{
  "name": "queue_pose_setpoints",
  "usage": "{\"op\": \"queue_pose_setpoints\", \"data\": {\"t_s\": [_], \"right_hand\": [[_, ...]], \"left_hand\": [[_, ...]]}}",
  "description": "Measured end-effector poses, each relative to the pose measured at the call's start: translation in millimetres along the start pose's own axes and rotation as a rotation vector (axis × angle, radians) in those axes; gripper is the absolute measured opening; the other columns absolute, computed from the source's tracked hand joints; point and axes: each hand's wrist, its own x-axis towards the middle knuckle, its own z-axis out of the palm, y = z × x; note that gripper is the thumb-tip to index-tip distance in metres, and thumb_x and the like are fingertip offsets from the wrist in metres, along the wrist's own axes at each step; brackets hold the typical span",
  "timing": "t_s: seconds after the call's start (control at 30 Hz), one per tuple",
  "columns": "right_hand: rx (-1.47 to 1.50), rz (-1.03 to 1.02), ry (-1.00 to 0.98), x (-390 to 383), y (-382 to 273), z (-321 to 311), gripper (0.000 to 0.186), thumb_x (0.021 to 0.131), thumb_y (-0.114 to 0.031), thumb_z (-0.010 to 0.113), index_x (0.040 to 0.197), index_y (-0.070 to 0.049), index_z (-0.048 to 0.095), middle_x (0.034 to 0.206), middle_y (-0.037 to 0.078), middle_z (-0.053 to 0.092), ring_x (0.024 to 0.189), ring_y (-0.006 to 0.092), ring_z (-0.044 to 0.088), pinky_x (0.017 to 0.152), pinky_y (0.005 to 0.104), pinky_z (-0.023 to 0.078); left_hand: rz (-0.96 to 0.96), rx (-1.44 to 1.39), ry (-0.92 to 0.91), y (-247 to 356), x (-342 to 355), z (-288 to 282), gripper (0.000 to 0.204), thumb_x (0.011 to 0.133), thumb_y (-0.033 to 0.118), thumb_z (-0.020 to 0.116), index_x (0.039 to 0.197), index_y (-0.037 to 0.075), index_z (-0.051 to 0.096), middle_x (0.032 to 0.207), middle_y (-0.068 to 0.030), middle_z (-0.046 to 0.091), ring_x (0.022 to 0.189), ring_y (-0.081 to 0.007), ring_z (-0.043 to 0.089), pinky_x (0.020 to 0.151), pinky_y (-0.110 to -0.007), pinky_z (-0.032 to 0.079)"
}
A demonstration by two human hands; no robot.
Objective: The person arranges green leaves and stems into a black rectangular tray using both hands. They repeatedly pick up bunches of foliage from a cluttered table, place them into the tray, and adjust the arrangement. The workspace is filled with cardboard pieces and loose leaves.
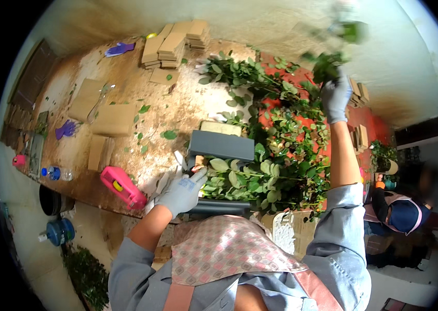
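Observation:
My left hand (181,195), in a grey glove, is at the left end of a bunch of leafy stems (245,179). Its fingers are bent together there, and what they close on is mostly hidden; a small peach-coloured piece shows beside them. The bunch lies between a dark grey block (221,145) and a dark bar (219,207) at the table's near edge. Raised at the far right, my right hand (336,96), also gloved in grey, is shut on a leafy stem (328,66). Motion blurs the stem's upper part.
More leafy stems (291,129) cover the red surface on the right. Cardboard pieces (172,46) are stacked at the back. A pink tool (122,187), purple gloves (65,129) and a bottle (51,172) lie leftward. A person in a blue cap (405,215) is at right.

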Motion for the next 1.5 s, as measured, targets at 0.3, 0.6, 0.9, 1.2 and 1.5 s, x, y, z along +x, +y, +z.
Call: {"op": "queue_pose_setpoints", "data": {"t_s": [0.3,0.6,0.9,1.2,1.5], "right_hand": [[0.146,-0.19,0.441,82.0,-20.0,-100.4,0.018,0.094,0.005,0.057,0.105,0.0,0.071,0.093,0.007,0.074,0.079,0.0151,0.066,0.079,0.0305,0.054],[-0.619,-0.5,-0.746,-93.5,-128.0,-78.3,0.029,0.082,-0.017,0.064,0.111,-0.014,0.06,0.099,0.007,0.059,0.089,0.025,0.062,0.07,0.0406,0.051],[-0.496,-0.369,-1.271,-241.1,-111.9,-30.4,0.019,0.089,-0.015,0.059,0.107,-0.009,0.064,0.095,0.011,0.064,0.088,0.0282,0.068,0.065,0.0409,0.055],[-0.642,-0.269,-1.117,-252.6,-106.3,-13.0,0.02,0.093,-0.016,0.058,0.109,-0.005,0.063,0.099,0.012,0.062,0.086,0.0257,0.068,0.062,0.0392,0.055],[-0.21,-0.546,-0.94,-238.0,-205.6,32.4,0.02,0.094,-0.02,0.056,0.107,-0.006,0.063,0.087,0.008,0.06,0.073,0.0206,0.064,0.06,0.0338,0.052]], "left_hand": [[-0.032,-0.098,0.002,6.4,3.3,-7.5,0.051,0.09,0.009,0.055,0.141,0.012,0.059,0.157,-0.0049,0.048,0.117,-0.0336,0.063,0.1,-0.049,0.049],[0.014,-0.127,0.071,5.9,-4.3,-12.2,0.048,0.091,0.008,0.054,0.139,0.009,0.059,0.155,-0.0089,0.05,0.111,-0.0345,0.066,0.094,-0.046,0.053],[-0.077,-0.274,-0.068,-2.9,-1.2,-0.7,0.054,0.095,0.014,0.05,0.149,0.013,0.052,0.158,-0.0072,0.047,0.126,-0.0358,0.06,0.112,-0.062,0.035],[-0.138,-0.153,-0.149,10.9,0.0,-22.5,0.054,0.095,0.015,0.051,0.149,0.018,0.053,0.164,0.0011,0.039,0.132,-0.0303,0.056,0.11,-0.07,0.032],[-0.061,-0.099,-0.065,3.1,5.0,-8.1,0.052,0.091,0.009,0.054,0.143,0.016,0.056,0.145,-0.0098,0.057,0.119,-0.035,0.061,0.103,-0.055,0.043]]}}
